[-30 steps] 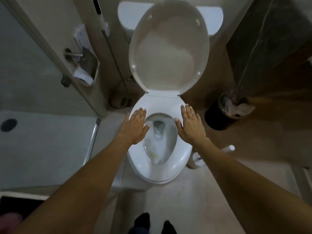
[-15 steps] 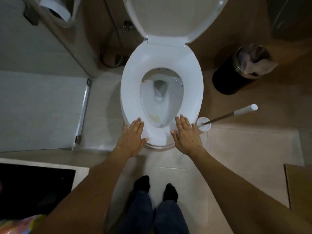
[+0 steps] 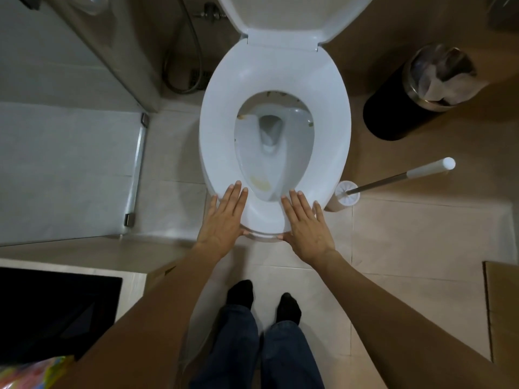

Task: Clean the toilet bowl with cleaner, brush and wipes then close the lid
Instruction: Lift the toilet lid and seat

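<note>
Toilet bowl [image 3: 273, 141] stained, lid [image 3: 286, 15] up; my left hand [image 3: 224, 220] and right hand [image 3: 306, 226] hover flat over the seat's [image 3: 219, 130] front, fingers straight, holding nothing.

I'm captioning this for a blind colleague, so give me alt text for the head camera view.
Seen from above, a person's left hand and right hand are spread flat over the front of a white toilet seat, lid raised, stains showing in the bowl. A toilet brush stands in its holder to the right, near a black bin.
</note>
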Demonstrator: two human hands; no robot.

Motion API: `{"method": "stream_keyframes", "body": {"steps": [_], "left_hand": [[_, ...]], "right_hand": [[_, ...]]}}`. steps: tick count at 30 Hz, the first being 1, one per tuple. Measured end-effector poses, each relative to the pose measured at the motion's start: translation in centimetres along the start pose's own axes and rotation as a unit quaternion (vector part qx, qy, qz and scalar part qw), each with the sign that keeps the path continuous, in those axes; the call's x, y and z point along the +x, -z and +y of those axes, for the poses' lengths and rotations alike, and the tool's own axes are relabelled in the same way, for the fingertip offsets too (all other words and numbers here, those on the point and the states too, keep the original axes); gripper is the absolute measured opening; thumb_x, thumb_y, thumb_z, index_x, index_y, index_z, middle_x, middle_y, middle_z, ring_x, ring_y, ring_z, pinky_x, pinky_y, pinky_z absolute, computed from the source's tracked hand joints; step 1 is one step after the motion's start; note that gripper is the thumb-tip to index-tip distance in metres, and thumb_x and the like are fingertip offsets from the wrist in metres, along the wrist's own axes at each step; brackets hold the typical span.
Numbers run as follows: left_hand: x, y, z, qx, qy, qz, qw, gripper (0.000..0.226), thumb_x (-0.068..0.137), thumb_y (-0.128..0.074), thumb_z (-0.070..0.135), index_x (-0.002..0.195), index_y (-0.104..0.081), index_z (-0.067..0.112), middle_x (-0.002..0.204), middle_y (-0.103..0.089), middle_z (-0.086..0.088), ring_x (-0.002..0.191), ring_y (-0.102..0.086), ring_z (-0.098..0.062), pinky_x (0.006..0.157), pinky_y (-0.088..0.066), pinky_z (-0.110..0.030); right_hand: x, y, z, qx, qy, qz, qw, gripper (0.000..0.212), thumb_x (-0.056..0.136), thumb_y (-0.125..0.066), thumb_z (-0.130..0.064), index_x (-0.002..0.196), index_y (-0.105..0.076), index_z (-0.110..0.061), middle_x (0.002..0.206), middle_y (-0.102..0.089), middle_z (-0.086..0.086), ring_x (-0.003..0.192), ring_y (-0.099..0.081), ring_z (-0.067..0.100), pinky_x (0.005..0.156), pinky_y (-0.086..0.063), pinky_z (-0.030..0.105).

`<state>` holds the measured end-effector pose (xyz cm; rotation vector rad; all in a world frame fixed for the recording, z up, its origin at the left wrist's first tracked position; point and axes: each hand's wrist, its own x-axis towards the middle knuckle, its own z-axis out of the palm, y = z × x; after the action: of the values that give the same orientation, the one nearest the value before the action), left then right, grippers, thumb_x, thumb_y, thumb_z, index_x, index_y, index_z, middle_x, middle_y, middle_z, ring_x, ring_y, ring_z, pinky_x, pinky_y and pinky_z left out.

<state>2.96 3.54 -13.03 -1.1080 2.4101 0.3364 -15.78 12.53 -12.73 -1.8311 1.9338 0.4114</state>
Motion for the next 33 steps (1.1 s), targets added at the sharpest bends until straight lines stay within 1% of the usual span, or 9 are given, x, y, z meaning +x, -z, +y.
{"method": "stream_keyframes", "body": {"steps": [3, 9, 11, 14, 18, 23, 26, 28, 33], "left_hand": [[0.6, -0.3, 0.0, 0.005, 0.001, 0.008, 1.0, 0.097, 0.092, -0.049, 0.05, 0.149, 0.017, 0.008, 0.157, 0.02, -0.011, 0.145, 0.016, -0.024, 0.116, 0.007, -0.045], [1.3, -1.2, 0.0, 0.049, -0.007, 0.027, 0.998, 0.104, 0.089, -0.053, 0.052, 0.146, 0.021, 0.006, 0.156, 0.02, -0.014, 0.144, 0.018, -0.026, 0.109, 0.016, -0.048], [1.4, -1.8, -0.1, 0.073, -0.017, 0.055, 0.996, 0.104, 0.091, -0.052, 0.051, 0.145, 0.022, 0.002, 0.157, 0.017, -0.015, 0.145, 0.014, -0.028, 0.109, 0.013, -0.052], [1.2, -3.1, -0.5, 0.128, -0.022, 0.112, 0.985, 0.107, 0.088, -0.054, 0.053, 0.144, 0.018, -0.002, 0.158, 0.002, -0.017, 0.146, 0.001, -0.029, 0.11, 0.002, -0.057], [1.1, -4.0, -0.7, 0.161, -0.04, 0.159, 0.973, 0.104, 0.087, -0.052, 0.056, 0.144, 0.009, -0.005, 0.157, -0.009, -0.017, 0.146, -0.009, -0.029, 0.111, -0.007, -0.059], [0.9, -4.5, -1.2, 0.169, -0.049, 0.199, 0.964, 0.098, 0.083, -0.058, 0.053, 0.146, -0.01, -0.003, 0.155, -0.024, -0.016, 0.144, -0.021, -0.026, 0.11, -0.017, -0.059], [0.7, -4.2, -1.4, 0.155, -0.05, 0.219, 0.962, 0.096, 0.08, -0.065, 0.049, 0.146, -0.016, -0.002, 0.153, -0.028, -0.016, 0.143, -0.02, -0.026, 0.11, -0.015, -0.059], [0.2, -3.5, -1.5, 0.139, -0.063, 0.231, 0.961, 0.097, 0.077, -0.069, 0.047, 0.145, -0.019, -0.002, 0.152, -0.031, -0.016, 0.142, -0.02, -0.026, 0.11, -0.013, -0.059], [-1.3, 0.3, -1.3, 0.064, -0.102, 0.256, 0.959, 0.093, 0.072, -0.076, 0.036, 0.141, -0.029, -0.004, 0.146, -0.039, -0.02, 0.137, -0.026, -0.028, 0.105, -0.021, -0.065]], "right_hand": [[0.2, -0.5, -0.2, 0.002, -0.001, 0.026, 1.0, 0.086, 0.094, -0.047, -0.049, 0.153, 0.003, -0.012, 0.161, 0.007, 0.009, 0.148, 0.01, 0.026, 0.115, 0.008, 0.046], [0.8, -1.1, 0.0, -0.027, 0.016, 0.039, 0.999, 0.09, 0.09, -0.056, -0.049, 0.154, -0.005, -0.011, 0.161, -0.002, 0.012, 0.148, 0.002, 0.028, 0.117, 0.001, 0.051], [0.9, -1.3, 0.2, -0.045, 0.024, 0.051, 0.997, 0.091, 0.088, -0.06, -0.049, 0.153, -0.012, -0.009, 0.16, -0.011, 0.014, 0.148, -0.006, 0.029, 0.117, -0.004, 0.052], [1.0, -1.9, 0.3, -0.081, 0.038, 0.079, 0.993, 0.09, 0.083, -0.067, -0.048, 0.15, -0.026, -0.005, 0.155, -0.027, 0.017, 0.144, -0.023, 0.032, 0.114, -0.016, 0.054], [0.9, -2.7, 0.6, -0.118, 0.057, 0.129, 0.983, 0.087, 0.078, -0.07, -0.048, 0.145, -0.036, -0.003, 0.15, -0.037, 0.018, 0.14, -0.034, 0.032, 0.112, -0.021, 0.054], [0.7, -3.1, 0.5, -0.135, 0.076, 0.177, 0.972, 0.079, 0.08, -0.067, -0.043, 0.143, -0.04, -0.004, 0.147, -0.042, 0.018, 0.138, -0.038, 0.031, 0.11, -0.026, 0.056], [0.4, -3.1, 0.3, -0.124, 0.075, 0.204, 0.968, 0.078, 0.081, -0.069, -0.039, 0.143, -0.039, -0.004, 0.147, -0.041, 0.017, 0.138, -0.038, 0.03, 0.11, -0.025, 0.056], [-0.2, -2.7, 0.3, -0.113, 0.078, 0.217, 0.966, 0.081, 0.079, -0.072, -0.034, 0.143, -0.033, -0.005, 0.147, -0.041, 0.016, 0.138, -0.038, 0.03, 0.11, -0.025, 0.057], [-2.3, 0.2, 1.0, -0.079, 0.076, 0.241, 0.964, 0.084, 0.075, -0.077, -0.026, 0.143, -0.032, -0.008, 0.147, -0.043, 0.013, 0.138, -0.038, 0.028, 0.111, -0.02, 0.057]]}}
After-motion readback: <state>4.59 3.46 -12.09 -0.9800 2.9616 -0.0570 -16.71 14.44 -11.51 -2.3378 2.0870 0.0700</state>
